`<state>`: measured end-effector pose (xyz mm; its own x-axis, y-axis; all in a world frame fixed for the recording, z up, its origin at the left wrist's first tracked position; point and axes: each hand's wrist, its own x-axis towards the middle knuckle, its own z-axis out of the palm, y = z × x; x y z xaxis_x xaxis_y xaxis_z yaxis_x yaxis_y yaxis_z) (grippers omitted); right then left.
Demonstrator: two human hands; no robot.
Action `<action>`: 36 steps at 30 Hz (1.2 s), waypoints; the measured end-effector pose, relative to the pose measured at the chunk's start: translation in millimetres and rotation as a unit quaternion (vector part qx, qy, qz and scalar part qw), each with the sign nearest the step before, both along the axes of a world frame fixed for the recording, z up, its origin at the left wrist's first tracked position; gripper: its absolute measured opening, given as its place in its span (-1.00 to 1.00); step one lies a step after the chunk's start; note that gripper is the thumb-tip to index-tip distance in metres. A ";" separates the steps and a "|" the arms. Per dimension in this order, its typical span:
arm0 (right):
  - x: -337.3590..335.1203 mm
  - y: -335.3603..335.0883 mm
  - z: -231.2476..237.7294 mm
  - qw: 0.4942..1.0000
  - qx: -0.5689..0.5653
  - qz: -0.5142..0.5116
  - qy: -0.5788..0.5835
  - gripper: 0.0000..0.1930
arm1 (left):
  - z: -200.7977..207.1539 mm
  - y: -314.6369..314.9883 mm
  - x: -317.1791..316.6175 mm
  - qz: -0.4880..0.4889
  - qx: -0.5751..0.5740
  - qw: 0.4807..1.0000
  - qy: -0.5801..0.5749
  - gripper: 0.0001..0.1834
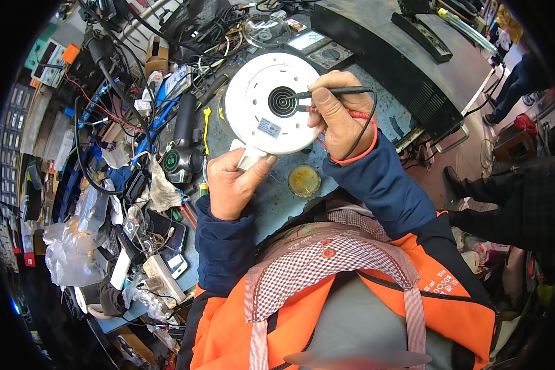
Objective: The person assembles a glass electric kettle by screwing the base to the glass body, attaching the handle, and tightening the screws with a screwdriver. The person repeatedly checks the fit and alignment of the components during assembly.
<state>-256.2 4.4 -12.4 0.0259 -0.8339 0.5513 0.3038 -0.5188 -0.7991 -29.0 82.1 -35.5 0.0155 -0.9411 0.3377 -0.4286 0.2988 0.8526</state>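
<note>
I've got left hand (233, 185) clamped on handle (251, 159) of white electric kettle (246, 102), kettle ahead-right of grip; right hand (342, 120), nearer ringed connector (278, 102), pinches black test probe (345, 90) and red test probe (357, 115), both pointing left; can't tell if tips touch

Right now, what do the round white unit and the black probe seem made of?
Round white unit: probably moulded plastic, smooth and satin, judging by its even colour and neat recesses. Black probe: likely plastic or rubber outside; its dull surface leaves that open.
</note>
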 end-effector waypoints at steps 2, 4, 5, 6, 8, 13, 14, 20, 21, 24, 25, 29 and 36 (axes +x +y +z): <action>0.3 0.0 0.6 1.000 -0.008 -0.005 0.004 -0.82 | -0.2 -0.2 0.0 -0.001 0.000 1.000 0.004 -0.78; -1.3 -1.4 0.5 1.000 -0.012 0.002 0.014 -0.82 | -1.3 -0.3 0.0 -0.002 -0.004 1.000 0.008 -0.78; -1.9 -1.9 0.5 1.000 -0.014 0.006 0.019 -0.82 | -1.8 -0.5 0.1 -0.002 -0.007 1.000 0.007 -0.78; -2.0 -2.0 0.6 1.000 -0.014 0.005 0.019 -0.83 | -2.4 -1.2 0.4 -0.003 -0.011 1.000 0.006 -0.78; -1.9 -2.3 0.9 1.000 -0.013 0.002 0.021 -0.84 | -3.1 -2.0 1.2 -0.004 -0.012 1.000 0.004 -0.78; -1.7 0.4 4.3 1.000 0.011 0.004 0.026 -0.86 | -2.3 -2.0 2.7 -0.005 -0.010 1.000 -0.003 -0.77; -2.0 0.8 4.7 0.999 0.014 0.003 0.030 -0.87 | -2.0 -1.8 3.1 -0.004 -0.009 1.000 -0.007 -0.77; -3.7 -0.8 4.3 0.999 0.014 0.010 0.031 -0.90 | -1.8 -1.9 2.1 -0.008 -0.005 1.000 0.005 -0.77; -3.5 -1.6 3.3 0.999 0.005 0.011 0.031 -0.90 | -2.9 -2.0 2.8 -0.008 -0.005 1.000 0.005 -0.77; -3.7 -2.9 1.7 0.999 0.012 0.020 0.027 -0.89 | -3.1 -1.8 2.2 -0.007 -0.009 1.000 0.010 -0.77; -3.6 -2.7 1.9 0.999 0.014 0.020 0.026 -0.89 | -3.0 -1.9 1.8 -0.007 -0.011 1.000 0.012 -0.77; -4.5 -2.4 2.4 0.999 0.024 0.035 0.000 -0.90 | -3.6 -3.4 2.6 -0.006 -0.006 1.000 0.018 -0.79; -35.4 -28.7 -8.9 0.985 -0.036 -0.165 0.030 -0.88 | -11.7 -8.3 20.5 0.039 -0.041 0.990 0.130 -0.83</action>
<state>-291.6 -24.4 -21.3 -0.2052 -0.7611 0.6153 0.0634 -0.6377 -0.7677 -8.6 73.8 -47.2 0.1833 -0.9035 0.3875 -0.2224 0.3458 0.9116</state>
